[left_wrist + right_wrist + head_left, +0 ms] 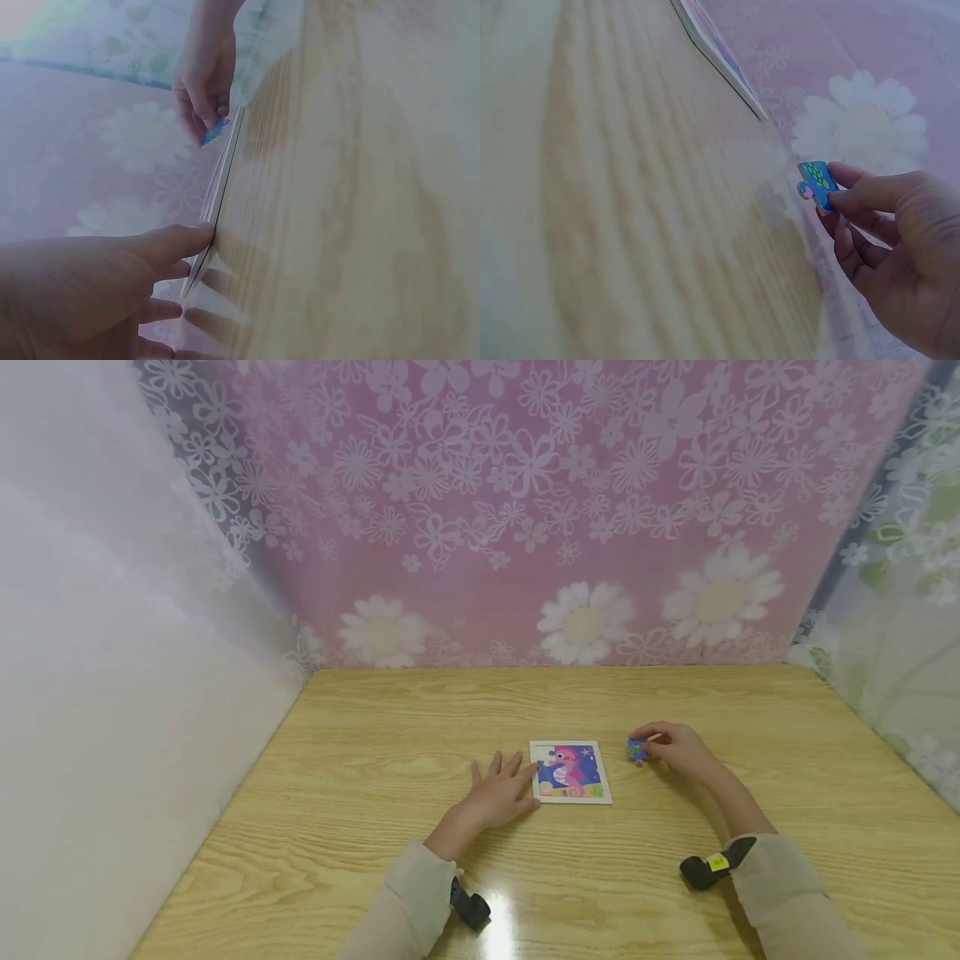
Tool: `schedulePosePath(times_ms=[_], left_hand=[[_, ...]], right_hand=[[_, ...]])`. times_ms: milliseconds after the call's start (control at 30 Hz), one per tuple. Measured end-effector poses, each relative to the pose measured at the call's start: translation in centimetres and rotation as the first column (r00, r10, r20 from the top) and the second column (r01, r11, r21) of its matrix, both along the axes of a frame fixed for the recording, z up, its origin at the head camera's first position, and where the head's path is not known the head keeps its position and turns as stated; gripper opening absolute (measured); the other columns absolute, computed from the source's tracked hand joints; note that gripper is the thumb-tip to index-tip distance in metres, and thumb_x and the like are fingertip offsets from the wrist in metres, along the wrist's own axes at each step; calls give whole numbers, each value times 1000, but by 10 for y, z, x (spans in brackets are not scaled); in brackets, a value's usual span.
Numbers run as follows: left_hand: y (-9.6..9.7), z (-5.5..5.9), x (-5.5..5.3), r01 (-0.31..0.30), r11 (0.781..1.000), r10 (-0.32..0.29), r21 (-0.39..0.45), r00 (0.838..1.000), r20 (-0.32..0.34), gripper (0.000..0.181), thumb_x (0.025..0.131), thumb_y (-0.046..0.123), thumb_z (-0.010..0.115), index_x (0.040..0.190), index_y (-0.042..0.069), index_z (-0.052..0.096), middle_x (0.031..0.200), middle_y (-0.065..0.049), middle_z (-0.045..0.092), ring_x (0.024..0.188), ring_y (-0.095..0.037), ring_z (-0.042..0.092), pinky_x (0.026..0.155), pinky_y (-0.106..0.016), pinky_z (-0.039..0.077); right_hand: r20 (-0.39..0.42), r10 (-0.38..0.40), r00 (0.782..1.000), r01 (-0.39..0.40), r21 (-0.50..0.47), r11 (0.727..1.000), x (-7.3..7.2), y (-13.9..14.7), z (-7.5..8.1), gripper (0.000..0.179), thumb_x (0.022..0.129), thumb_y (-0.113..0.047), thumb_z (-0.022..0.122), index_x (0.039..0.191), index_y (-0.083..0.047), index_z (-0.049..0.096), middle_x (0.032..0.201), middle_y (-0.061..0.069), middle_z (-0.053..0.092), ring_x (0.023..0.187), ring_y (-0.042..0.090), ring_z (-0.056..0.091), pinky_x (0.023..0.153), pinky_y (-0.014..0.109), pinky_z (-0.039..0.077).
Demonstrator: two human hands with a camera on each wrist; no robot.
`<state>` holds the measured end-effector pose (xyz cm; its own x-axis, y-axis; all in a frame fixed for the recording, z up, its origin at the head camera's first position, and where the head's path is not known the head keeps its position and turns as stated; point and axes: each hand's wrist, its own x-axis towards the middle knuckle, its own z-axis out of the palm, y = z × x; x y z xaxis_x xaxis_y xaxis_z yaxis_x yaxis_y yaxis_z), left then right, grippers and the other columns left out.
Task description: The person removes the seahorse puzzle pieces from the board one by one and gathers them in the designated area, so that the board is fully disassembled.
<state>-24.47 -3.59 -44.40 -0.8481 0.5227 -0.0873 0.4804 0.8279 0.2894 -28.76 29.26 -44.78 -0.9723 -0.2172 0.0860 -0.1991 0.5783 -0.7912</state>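
A square jigsaw puzzle (573,772) with a white frame and a pink seahorse picture lies flat on the table. Its upper left part shows a pale gap in the picture. My left hand (498,795) rests with spread fingers at the puzzle's left edge, thumb and a fingertip on the frame, as the left wrist view also shows. To the right of the puzzle, my right hand (678,750) pinches a blue puzzle piece (817,184) between thumb and fingers. Green leaf-like marks and a rounded pink tab show on the piece, which is held above the table.
The wooden table (360,727) runs back to a pink flowered curtain (480,527). A white wall (135,652) borders it on the left, and a pale floral curtain (900,635) on the right. Each sleeve has a black wrist camera (699,872) beside it.
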Motion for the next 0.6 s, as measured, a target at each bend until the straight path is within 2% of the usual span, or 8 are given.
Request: schedulePosePath(times_ms=[133, 300, 500, 600], left_hand=[[0, 0, 0, 7, 1000, -7, 7, 1000, 6, 58, 93, 42, 50, 144, 20, 34, 149, -11, 22, 134, -39, 12, 98, -66, 7], [1, 0, -1, 12, 1000, -12, 10, 1000, 10, 58, 93, 42, 50, 144, 20, 34, 149, -11, 21, 134, -39, 11, 98, -66, 6], [0, -1, -1, 2, 1000, -2, 4, 1000, 16, 58, 93, 43, 50, 144, 22, 33, 149, -9, 21, 135, -38, 11, 99, -65, 6], [-1, -1, -1, -5, 1000, 5, 11, 1000, 29, 58, 93, 43, 49, 145, 23, 32, 150, -8, 20, 135, -36, 9, 100, -64, 5]], right_hand=[[-8, 5, 1000, -5, 16, 1000, -1, 3, -2, 22, 90, -1, 54, 110, 3, 62, 99, 18, 61, 68, 19, 52, 47, 26, 41], [-39, 0, 999, 2, 44, 999, -1, 5, -5, 21, 91, -2, 54, 110, 3, 63, 102, 19, 61, 77, 21, 54, 52, 28, 44], [-105, -16, 994, 23, 67, 998, -2, 4, -12, 21, 92, -2, 53, 110, 1, 63, 108, 21, 60, 96, 34, 54, 77, 41, 45], [-141, -22, 990, 31, 62, 998, -2, 3, -15, 21, 91, -2, 54, 109, 2, 64, 109, 21, 60, 99, 36, 54, 82, 47, 43]])
